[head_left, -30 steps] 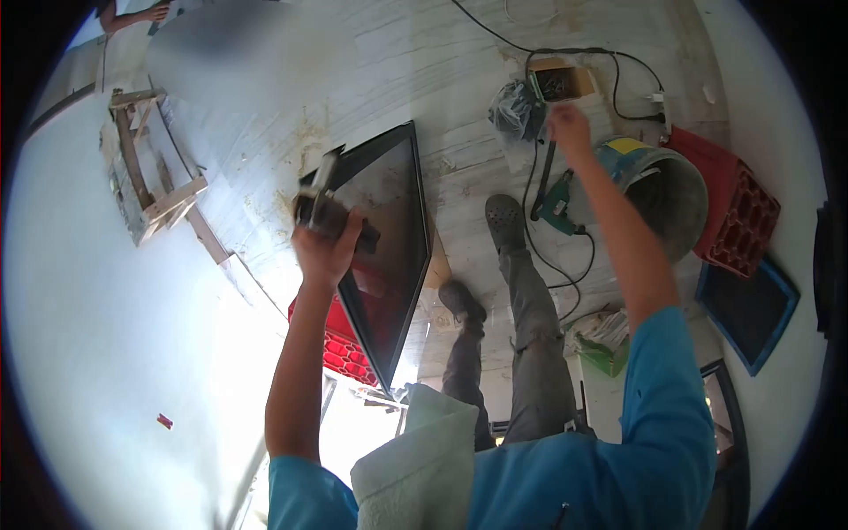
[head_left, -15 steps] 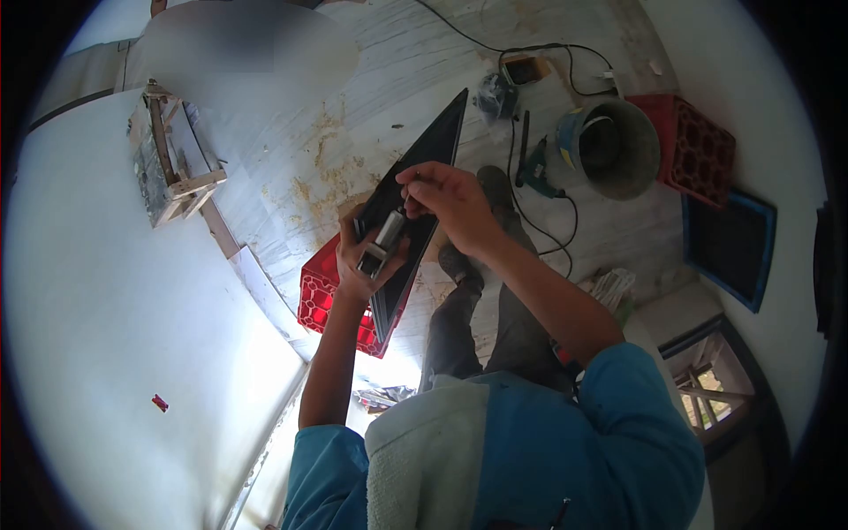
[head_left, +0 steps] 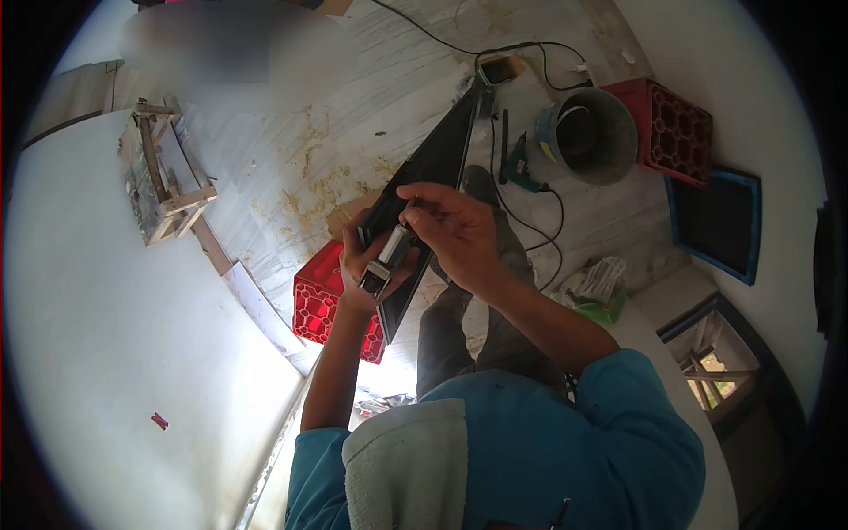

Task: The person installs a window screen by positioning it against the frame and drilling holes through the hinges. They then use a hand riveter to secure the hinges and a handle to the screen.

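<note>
A silvery metal fitting (head_left: 388, 252), with a cylinder-like body and a squared end, lies in my left hand (head_left: 355, 272), whose fingers and thumb close around it. My right hand (head_left: 459, 237) is pinched at the fitting's far end, on something thin and dark that I cannot make out. Beneath both hands a long black framed panel (head_left: 442, 155) slants away from me. A red plastic crate (head_left: 320, 300) stands under the panel's near left part. My hands and forearms hide portions of the panel.
Right of the panel, a green power drill (head_left: 520, 166) lies beside a bucket (head_left: 620, 141) and a second red crate (head_left: 685, 132). A black cable (head_left: 558, 234) loops over the floor. A blue-edged dark panel (head_left: 717, 221) leans right. A wooden stand (head_left: 163, 181) is at left.
My right hand stays pinched at the fitting's end, its fingers slightly shifted. The whole view has moved a little; my left hand keeps its hold.
</note>
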Available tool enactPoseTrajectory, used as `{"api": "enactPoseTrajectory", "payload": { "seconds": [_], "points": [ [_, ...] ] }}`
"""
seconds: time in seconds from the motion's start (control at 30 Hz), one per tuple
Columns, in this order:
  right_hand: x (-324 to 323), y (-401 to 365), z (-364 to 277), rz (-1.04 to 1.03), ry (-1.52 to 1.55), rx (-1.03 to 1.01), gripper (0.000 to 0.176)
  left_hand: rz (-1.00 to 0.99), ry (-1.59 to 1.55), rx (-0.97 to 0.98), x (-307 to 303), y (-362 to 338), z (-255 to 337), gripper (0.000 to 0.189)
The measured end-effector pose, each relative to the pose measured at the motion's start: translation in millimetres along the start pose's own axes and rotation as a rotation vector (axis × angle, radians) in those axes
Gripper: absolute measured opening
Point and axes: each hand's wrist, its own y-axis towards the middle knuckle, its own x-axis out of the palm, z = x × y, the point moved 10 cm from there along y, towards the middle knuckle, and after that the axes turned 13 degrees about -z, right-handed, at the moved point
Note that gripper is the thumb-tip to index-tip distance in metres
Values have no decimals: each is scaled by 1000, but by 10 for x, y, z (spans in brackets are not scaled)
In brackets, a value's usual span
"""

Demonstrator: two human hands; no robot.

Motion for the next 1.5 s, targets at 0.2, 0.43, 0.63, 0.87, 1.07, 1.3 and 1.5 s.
{"api": "enactPoseTrajectory", "payload": {
  "seconds": [0.2,0.43,0.63,0.87,1.07,1.3,1.5],
  "points": [
    [161,63,-513,-402,-677,-302,62,-12,-126,-29,-14,224,45,50],
    [615,100,-641,-562,-776,-337,93,-98,-56,-103,-406,339,569,45],
    [1290,-31,-1303,-627,-1010,-643,88,2,104,164,-881,279,1277,44],
    [2139,-438,-1750,-840,-1259,-595,87,19,13,156,-1240,-126,1664,60],
    [2913,-1138,-2142,-893,-1566,-563,87,-71,199,273,-1417,-699,2044,88],
    [2782,-1672,-1926,-559,-1288,-624,94,-276,4,422,-1349,-1215,2598,72],
    [2554,-1874,-1760,-347,-1064,-671,94,-299,-183,403,-1164,-1299,2348,72]
  ]
}}
